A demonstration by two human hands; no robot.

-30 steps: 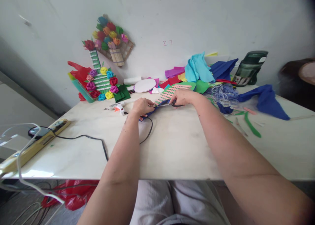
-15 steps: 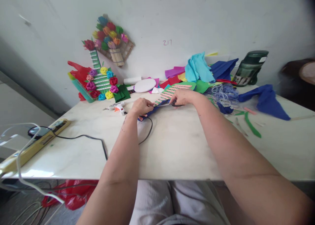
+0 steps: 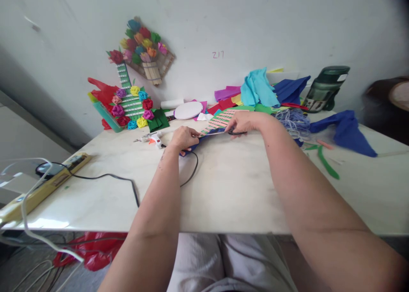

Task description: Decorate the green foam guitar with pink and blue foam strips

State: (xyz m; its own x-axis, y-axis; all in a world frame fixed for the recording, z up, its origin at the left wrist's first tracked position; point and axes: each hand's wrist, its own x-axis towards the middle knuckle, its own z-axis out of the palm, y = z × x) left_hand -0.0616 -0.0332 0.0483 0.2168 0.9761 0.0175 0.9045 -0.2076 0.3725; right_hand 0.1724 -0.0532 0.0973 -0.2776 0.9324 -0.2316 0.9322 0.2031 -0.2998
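My left hand (image 3: 185,139) pinches the left end of a blue piece (image 3: 203,143) at the lower edge of a green panel with pink strips (image 3: 220,119). My right hand (image 3: 239,123) is closed on black-handled scissors (image 3: 238,132). Their blades (image 3: 215,133) point left along the edge of the blue piece, towards my left fingertips. Part of the panel is hidden behind my right hand.
A white glue gun (image 3: 156,140) lies left of my left hand, its black cable looping under my wrist. A flower-covered guitar shape (image 3: 132,106) leans at the left. Coloured cloth (image 3: 258,89), blue yarn (image 3: 292,120) and a green bottle (image 3: 324,89) stand at the back right.
My right hand has shifted slightly right with the scissors, showing more of the blades and handle. My left hand stays almost where it was.
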